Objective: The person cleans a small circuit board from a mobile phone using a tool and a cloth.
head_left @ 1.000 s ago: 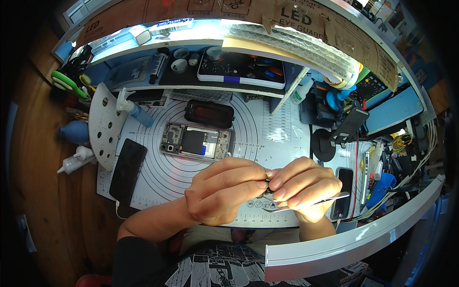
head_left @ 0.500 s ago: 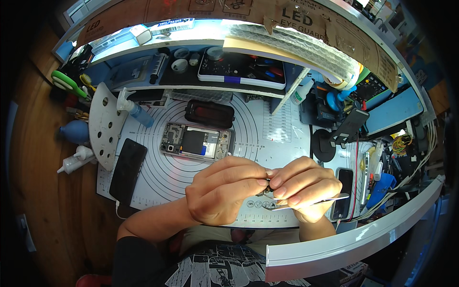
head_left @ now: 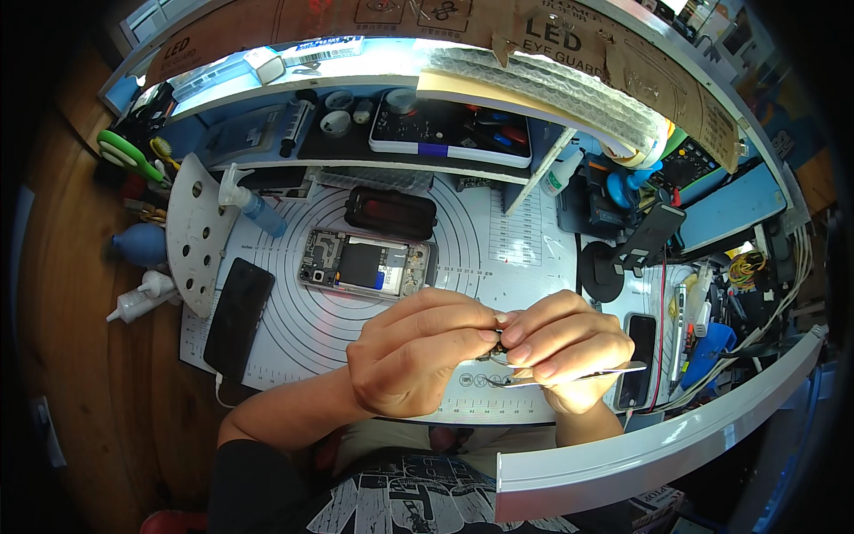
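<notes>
Nothing has shifted over the last second: left hand [head_left: 418,351] and right hand [head_left: 565,351] stay pinched on a small dark part [head_left: 495,353], tweezers [head_left: 587,374] apparently in the right, above the mat [head_left: 294,329] near the opened phone [head_left: 365,264].

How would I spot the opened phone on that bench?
Start at the white work mat with ringed lines. The opened phone lies flat near its middle, above both hands. Unlike the black-screened phone at the mat's left edge, its insides are bare.

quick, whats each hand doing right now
Left hand: closed, fingertips pinching a small dark part.
Right hand: closed, pinching the same part and holding metal tweezers.
</notes>
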{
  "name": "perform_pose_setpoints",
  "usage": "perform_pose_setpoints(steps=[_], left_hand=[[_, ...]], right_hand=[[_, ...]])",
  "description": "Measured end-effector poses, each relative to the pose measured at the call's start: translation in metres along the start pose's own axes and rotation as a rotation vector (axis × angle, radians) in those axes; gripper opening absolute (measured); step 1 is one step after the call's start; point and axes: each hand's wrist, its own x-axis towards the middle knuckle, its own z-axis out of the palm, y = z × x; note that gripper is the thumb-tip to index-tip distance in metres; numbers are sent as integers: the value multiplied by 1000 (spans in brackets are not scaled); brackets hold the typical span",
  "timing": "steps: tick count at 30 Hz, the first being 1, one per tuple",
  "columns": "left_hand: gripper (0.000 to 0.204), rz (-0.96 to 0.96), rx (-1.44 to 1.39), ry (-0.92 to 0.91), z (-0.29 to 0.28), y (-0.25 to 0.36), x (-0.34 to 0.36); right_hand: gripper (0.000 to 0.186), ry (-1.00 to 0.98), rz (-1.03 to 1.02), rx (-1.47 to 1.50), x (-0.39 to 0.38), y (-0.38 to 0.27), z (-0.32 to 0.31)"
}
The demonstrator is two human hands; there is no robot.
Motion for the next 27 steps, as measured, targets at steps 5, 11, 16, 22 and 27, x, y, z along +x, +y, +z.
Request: perform_pose_setpoints(steps=[5, 11, 16, 22, 27], left_hand=[[28, 8, -32, 70, 3, -3, -2], [27, 6, -30, 67, 3, -2, -2], [27, 3, -25, 67, 3, -2, -3], [26, 0, -28, 69, 4, -3, -3], [26, 1, -28, 72, 4, -3, -3]], right_hand=[[12, 34, -2, -6, 0, 0, 2], [13, 42, -4, 1, -2, 1, 1], [14, 45, -18, -11, -2, 2, 2], [14, 41, -6, -26, -1, 1, 2], [13, 42, 1, -17, 0, -1, 1]])
